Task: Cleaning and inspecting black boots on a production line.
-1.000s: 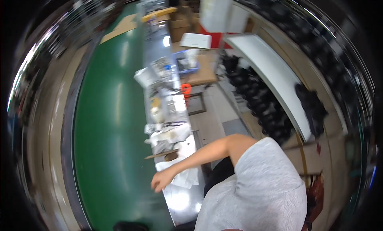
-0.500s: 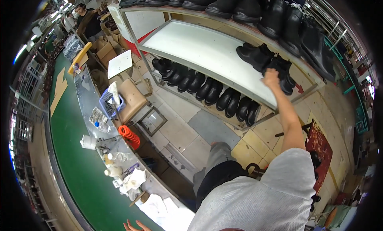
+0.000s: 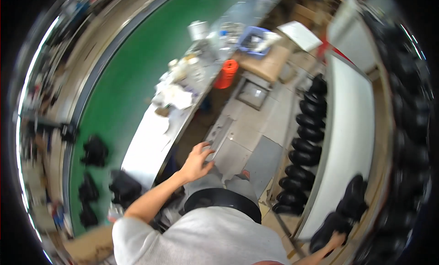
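The right hand (image 3: 337, 240) touches a black boot (image 3: 325, 233) at the near end of the white shelf (image 3: 350, 118); blur prevents confirming whether its grip is closed around it. The left hand (image 3: 197, 162) is empty, fingers spread, in front of the body. Caution: a partial hold may let the boot slip and fall. A sideways knock may also displace the adjacent black boot (image 3: 354, 196), since the two sit close together. Appearance: the touched boot is uniformly dark, with a rounded outline; finer surface detail is indistinct.
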### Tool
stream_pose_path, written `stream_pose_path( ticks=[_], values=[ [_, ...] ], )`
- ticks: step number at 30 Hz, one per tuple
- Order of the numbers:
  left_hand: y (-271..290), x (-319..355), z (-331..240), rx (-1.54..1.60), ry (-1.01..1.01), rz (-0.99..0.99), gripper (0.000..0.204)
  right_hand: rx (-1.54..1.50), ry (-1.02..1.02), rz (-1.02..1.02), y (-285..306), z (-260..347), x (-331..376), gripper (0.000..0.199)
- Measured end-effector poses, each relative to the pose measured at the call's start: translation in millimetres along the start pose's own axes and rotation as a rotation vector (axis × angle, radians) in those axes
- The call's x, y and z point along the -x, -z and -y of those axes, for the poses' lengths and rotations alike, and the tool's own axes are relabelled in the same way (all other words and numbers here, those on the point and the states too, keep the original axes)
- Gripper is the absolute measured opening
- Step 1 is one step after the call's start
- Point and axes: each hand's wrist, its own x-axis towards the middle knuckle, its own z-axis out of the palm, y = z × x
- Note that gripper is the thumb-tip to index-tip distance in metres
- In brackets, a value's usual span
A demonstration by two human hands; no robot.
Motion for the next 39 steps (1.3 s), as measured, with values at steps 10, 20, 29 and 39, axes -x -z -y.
stream_pose_path(
  ticks=[10,20,29,39],
  values=[
    [92,31,7,0.518,0.271,-0.607,0.032,-0.741,1.525,-0.117,184,336,220,0.018],
    [134,190,166,1.086,0.891,-1.176,0.067,-0.479,3.296,-0.363,229,588,584,0.006],
    [79,238,232,1.479,1.126,-1.408,0.041,-0.284,1.852,1.147,125,615,607,0.046],
    [150,219,155,1.443,0.895,-1.294,0.068,-0.205,0.861,1.972,92,645,579,0.063]
  ],
)
